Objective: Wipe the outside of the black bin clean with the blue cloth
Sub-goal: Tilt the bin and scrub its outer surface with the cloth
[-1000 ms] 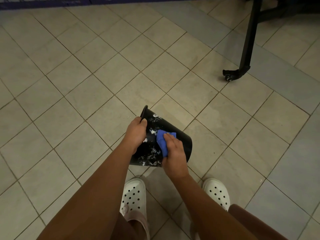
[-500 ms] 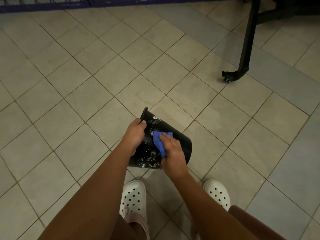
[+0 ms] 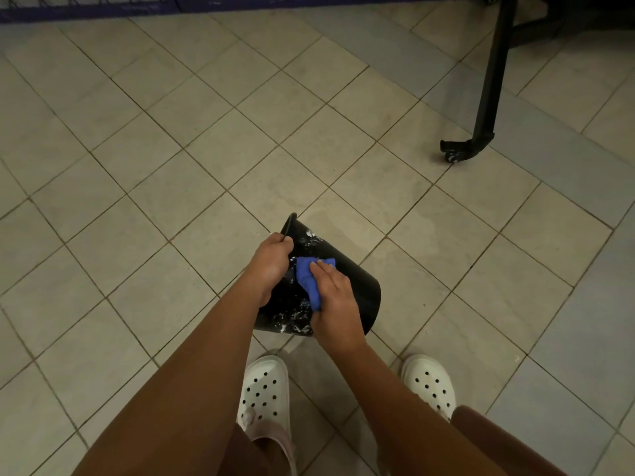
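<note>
Bin: a round black plastic bin (image 3: 357,286) is held tilted on its side above the tiled floor (image 3: 171,201), its open rim pointing up and to the left, its base toward the lower right.
Marks: white smears and specks show on the bin's outer wall, near the rim and along the lower edge.
Left hand: the left hand (image 3: 269,266) has its grip closed on the bin's rim, fingers curled over the edge, thumb side against the outer wall.
Cloth: a small folded blue cloth (image 3: 305,274) lies against the bin's outer wall, just beside the left hand.
Right hand: the right hand (image 3: 335,297) presses the cloth flat onto the bin with fingers extended over it; its grip pins the cloth, with the lower end of the cloth tucked under the palm.
Feet: two white perforated clogs (image 3: 264,393) stand on the floor below the bin.
Surroundings: a black metal leg with a caster (image 3: 481,132) stands at the upper right, well apart from the bin.
</note>
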`<state>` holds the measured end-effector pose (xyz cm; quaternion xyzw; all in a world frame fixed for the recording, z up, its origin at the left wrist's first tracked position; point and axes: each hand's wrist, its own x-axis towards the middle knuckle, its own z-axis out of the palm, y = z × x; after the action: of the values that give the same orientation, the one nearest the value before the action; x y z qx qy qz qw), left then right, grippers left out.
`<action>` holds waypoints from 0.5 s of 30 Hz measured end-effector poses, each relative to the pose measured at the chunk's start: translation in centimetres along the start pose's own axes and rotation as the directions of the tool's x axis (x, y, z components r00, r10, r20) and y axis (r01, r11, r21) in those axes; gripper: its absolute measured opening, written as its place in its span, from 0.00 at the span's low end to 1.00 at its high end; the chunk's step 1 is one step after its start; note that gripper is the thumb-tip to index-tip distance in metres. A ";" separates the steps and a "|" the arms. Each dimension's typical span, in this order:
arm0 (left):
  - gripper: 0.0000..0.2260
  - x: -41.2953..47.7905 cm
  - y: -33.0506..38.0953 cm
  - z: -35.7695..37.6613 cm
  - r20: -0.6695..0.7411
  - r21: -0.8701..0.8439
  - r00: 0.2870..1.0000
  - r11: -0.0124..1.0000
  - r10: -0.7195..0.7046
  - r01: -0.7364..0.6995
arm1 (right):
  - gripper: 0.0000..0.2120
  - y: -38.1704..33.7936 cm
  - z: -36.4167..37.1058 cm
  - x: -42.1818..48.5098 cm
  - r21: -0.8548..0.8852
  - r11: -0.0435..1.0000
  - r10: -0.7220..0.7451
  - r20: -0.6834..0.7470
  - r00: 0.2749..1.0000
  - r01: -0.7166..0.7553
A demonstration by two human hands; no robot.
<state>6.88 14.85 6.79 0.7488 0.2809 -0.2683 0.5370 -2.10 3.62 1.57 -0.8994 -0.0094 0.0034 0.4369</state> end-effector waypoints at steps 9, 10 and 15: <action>0.11 -0.2 -0.2 -0.5 0.024 0.005 0.999 1.000 -0.023 0.023 | 0.35 0.1 -0.2 0.0 -0.071 0.976 -0.191 0.178 0.965 0.206; 0.10 -0.2 -0.2 -0.5 0.019 -0.011 0.999 1.000 -0.025 0.025 | 0.34 0.0 -0.4 0.6 -0.050 0.987 -0.138 0.178 0.974 0.150; 0.10 -0.3 -0.2 -0.1 0.007 -0.031 0.999 0.998 -0.048 0.048 | 0.30 -0.5 -0.5 -0.1 -0.259 0.966 0.035 0.071 0.997 -0.015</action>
<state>6.55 14.93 6.87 0.7326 0.3011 -0.2792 0.5428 -2.16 3.52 2.28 -0.9479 -0.0148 0.0414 0.3154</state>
